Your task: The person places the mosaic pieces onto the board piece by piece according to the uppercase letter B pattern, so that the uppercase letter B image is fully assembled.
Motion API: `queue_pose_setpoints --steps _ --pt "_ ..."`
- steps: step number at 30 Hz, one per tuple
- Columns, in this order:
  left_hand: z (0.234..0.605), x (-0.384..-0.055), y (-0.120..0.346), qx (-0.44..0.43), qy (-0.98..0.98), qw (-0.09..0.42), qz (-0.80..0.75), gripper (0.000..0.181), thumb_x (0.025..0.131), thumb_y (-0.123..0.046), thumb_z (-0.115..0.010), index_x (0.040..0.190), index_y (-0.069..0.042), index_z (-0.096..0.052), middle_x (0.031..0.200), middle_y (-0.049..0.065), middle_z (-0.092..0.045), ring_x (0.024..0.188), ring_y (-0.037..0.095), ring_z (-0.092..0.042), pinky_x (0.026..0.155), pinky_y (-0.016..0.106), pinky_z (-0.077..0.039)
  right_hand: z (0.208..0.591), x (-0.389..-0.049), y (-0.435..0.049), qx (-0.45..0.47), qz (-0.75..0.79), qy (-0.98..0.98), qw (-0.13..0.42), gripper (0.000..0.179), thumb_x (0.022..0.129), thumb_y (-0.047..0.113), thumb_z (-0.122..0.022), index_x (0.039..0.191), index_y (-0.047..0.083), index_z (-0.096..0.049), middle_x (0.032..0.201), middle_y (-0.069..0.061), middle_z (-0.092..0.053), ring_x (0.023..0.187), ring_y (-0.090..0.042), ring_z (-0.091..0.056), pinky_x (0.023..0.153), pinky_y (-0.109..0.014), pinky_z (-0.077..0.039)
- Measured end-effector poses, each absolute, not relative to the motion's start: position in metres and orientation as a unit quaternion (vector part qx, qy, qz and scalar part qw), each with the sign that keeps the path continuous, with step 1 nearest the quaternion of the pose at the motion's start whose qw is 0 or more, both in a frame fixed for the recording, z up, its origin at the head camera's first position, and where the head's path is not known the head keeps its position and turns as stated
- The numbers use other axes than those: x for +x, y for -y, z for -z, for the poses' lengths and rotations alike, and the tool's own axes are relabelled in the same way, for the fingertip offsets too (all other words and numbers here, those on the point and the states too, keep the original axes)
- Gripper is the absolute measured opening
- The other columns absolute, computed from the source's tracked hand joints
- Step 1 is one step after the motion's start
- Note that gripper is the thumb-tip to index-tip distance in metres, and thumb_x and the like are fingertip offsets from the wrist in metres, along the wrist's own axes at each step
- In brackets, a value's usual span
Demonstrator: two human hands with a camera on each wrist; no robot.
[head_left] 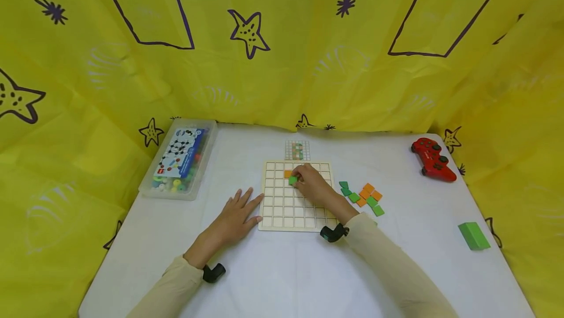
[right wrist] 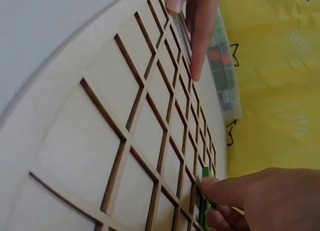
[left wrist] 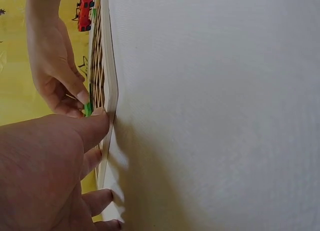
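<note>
A pale wooden grid board (head_left: 282,221) lies on the white table, one orange square tile (head_left: 288,174) in its upper cells. My right hand (head_left: 314,185) is over the upper part of the board, thumb and fingers pinching a green square tile (head_left: 293,180) just below the orange one. In the right wrist view the green tile (right wrist: 205,172) stands close over the cells, partly hidden by the thumb. My left hand (head_left: 235,216) rests with fingers spread at the board's left edge; its thumb (left wrist: 98,127) touches the rim in the left wrist view.
A small pattern card (head_left: 297,150) lies behind the board. Loose orange tiles (head_left: 368,188) and green tiles (head_left: 354,197) lie to its right. Further right are a red game controller (head_left: 434,160) and a green block (head_left: 474,236). A clear plastic box (head_left: 178,159) sits back left.
</note>
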State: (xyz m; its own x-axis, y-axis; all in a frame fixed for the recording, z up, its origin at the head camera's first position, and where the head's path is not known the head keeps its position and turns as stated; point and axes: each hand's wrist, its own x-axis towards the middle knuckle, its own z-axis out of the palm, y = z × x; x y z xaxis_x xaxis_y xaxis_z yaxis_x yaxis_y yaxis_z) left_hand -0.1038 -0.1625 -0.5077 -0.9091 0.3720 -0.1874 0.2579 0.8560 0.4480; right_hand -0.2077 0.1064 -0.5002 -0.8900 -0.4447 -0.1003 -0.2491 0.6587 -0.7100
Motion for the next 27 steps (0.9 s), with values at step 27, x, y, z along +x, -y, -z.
queue_pose_setpoints --steps 27 --pt "0.512 -0.104 0.164 0.164 -0.955 0.135 -0.206 0.064 0.11 -0.041 -0.056 0.167 -0.02 -0.035 0.175 0.019 -0.02 0.161 0.049 -0.011 0.127 0.067 -0.014 0.495 -0.194 -0.123 -0.211 0.326 -0.918 0.084 0.022 0.104 0.012 -0.068 0.124 0.002 -0.071 0.119 -0.013 -0.059 0.109 -0.029 -0.06 0.097 -0.046 -0.054"
